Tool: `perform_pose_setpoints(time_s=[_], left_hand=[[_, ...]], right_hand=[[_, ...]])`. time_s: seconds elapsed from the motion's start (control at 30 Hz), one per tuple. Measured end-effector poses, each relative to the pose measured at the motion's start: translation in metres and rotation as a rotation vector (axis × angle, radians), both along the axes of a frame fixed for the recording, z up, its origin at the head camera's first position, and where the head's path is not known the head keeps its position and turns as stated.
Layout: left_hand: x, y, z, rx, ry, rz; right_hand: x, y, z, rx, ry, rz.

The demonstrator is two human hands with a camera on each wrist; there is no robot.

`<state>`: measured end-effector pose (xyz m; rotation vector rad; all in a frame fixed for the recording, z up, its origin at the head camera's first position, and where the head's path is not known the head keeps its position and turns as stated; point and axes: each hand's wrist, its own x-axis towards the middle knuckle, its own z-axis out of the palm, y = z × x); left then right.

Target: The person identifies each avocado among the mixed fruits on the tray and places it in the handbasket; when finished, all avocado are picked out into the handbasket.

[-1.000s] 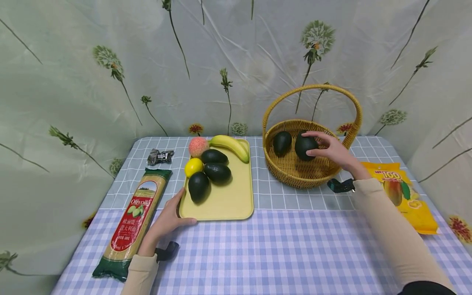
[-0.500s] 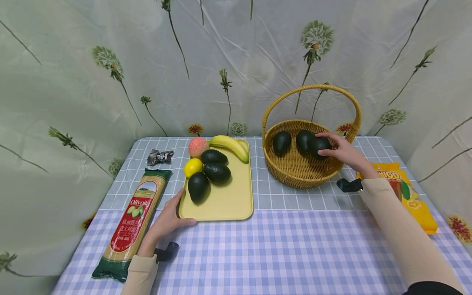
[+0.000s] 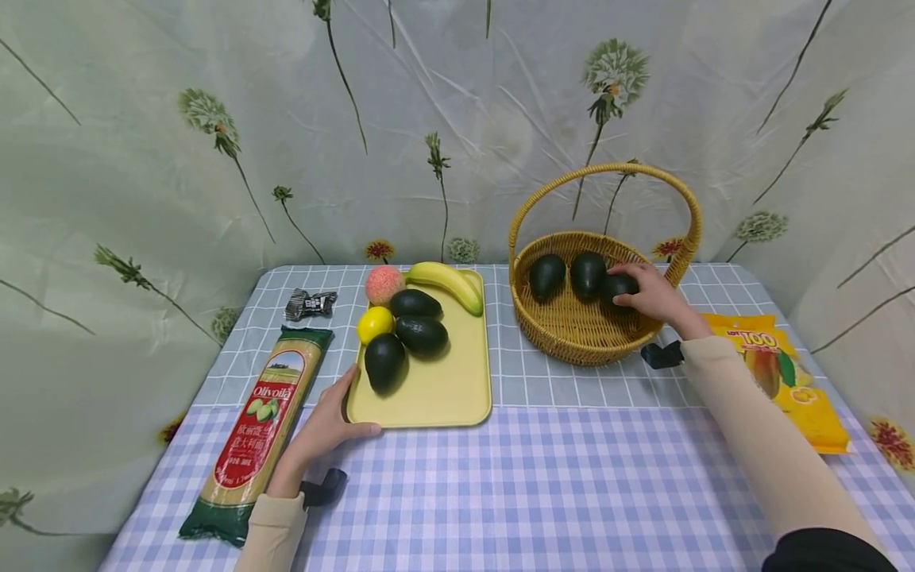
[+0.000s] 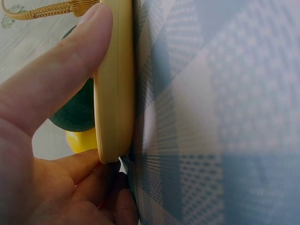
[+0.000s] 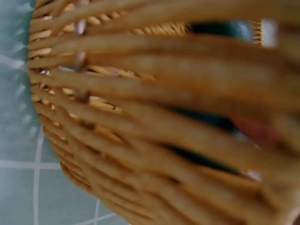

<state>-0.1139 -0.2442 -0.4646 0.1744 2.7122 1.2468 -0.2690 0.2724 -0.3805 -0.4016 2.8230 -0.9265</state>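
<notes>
My right hand [image 3: 654, 292] reaches over the right rim of the wicker basket [image 3: 565, 342] and grips a dark green avocado [image 3: 616, 292] low inside it. Two more avocados, a left one [image 3: 546, 278] and a middle one [image 3: 588, 275], lie beside it. Basket weave [image 5: 140, 98] fills most of the right wrist view, hiding much of that hand. My left hand [image 3: 330, 419] holds the near left corner of the yellow tray [image 3: 443, 401], thumb along the front edge and fingers at the left side. On the tray are several avocados [image 3: 422, 336], a lemon [image 3: 375, 326], a peach [image 3: 384, 284] and a banana [image 3: 449, 284].
A pasta packet [image 3: 260, 429] lies left of the tray, close to my left forearm. Behind it is a small black-wrapped packet [image 3: 310, 303]. Near my right forearm rests a yellow snack bag [image 3: 793, 381]. The basket's tall handle [image 3: 604, 168] arches over its opening.
My right hand moves the avocado right from in front of the middle one, then settles it lower in the basket, slightly back left. The left hand and tray stay still.
</notes>
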Motion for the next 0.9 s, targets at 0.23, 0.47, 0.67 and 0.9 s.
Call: perform_pose_setpoints(time_s=[0.23, 0.47, 0.67, 0.9], left_hand=[[0.0, 0.0, 0.001, 0.004, -0.005, -0.001], [0.0, 0.0, 0.001, -0.008, -0.012, 0.005], [0.0, 0.0, 0.001, -0.012, -0.008, 0.004], [0.001, 0.0, 0.002, -0.02, -0.014, 0.005]], right_hand=[[0.002, -0.001, 0.002, -0.015, -0.03, 0.007], [0.014, -0.003, 0.008, -0.102, -0.017, -0.056], [0.028, -0.012, 0.015, -0.211, 0.005, -0.069], [0.047, -0.043, 0.021, -0.38, 0.005, 0.046]])
